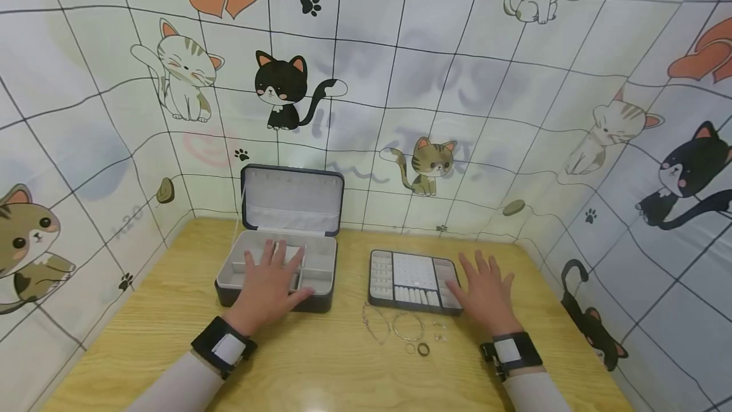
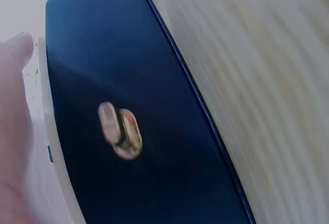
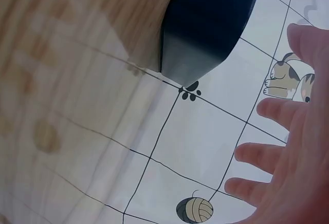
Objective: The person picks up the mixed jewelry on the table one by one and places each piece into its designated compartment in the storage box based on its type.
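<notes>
The left hand (image 1: 267,285) lay flat, fingers spread, over the open box (image 1: 274,272). Right of the box, the right hand (image 1: 486,294) rested spread on the tray (image 1: 412,280); rings (image 1: 417,348) lay before it.

Wooden table (image 1: 320,367): jewellery box (image 1: 274,297), tray (image 1: 413,278), rings (image 1: 419,348).

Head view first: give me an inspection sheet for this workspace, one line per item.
Surface: light wooden table.
Job's things: open dark jewellery box, lid upright; separate grey tray insert to its right.
Clutter: chain, bangle, rings and small earrings lie in front of the tray.
Hands: left hand rests flat with spread fingers over the box; right hand is spread flat at the tray's right edge.
Cables: nothing seen.
Surroundings: cat-print sheet walls on three sides; wrist straps on both arms.
</notes>
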Demonstrator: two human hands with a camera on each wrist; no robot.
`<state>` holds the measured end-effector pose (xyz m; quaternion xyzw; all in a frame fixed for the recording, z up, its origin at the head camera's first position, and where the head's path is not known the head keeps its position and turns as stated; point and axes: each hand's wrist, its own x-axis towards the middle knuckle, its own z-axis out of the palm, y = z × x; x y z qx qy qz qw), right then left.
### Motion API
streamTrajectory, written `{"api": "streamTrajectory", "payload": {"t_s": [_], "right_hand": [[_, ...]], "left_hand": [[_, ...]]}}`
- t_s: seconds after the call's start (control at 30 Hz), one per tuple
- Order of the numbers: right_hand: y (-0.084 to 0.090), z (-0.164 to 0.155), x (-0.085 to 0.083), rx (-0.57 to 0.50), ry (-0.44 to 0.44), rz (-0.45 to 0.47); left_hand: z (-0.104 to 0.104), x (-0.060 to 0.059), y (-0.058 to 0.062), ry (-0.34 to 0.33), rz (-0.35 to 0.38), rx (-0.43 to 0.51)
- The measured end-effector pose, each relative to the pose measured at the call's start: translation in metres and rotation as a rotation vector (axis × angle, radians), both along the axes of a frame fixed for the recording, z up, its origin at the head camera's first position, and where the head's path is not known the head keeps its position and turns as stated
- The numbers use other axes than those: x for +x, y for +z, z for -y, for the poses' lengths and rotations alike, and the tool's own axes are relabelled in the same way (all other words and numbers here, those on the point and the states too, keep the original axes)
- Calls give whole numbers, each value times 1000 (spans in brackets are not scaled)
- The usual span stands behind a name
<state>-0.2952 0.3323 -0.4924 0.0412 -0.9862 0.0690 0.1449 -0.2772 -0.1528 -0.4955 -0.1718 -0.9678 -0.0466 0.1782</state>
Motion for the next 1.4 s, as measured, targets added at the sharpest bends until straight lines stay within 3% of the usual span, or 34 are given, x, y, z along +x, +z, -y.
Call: {"api": "streamTrajectory", "payload": {"t_s": [0.4, 0.73, 1.0, 1.2, 1.4], "right_hand": [[1, -1, 1, -23, 22, 8], [1, 1, -1, -147, 94, -14], [1, 0, 0, -108, 129, 25], [5, -1, 3, -112, 161, 32], [11, 4, 4, -105, 156, 55]], "left_hand": [[-38, 5, 4, -31, -3, 22], [-78, 2, 10, -69, 6, 46], [-104, 0, 11, -76, -15, -8], [-126, 1, 7, -149, -43, -25], [-149, 2, 7, -212, -18, -23]]}}
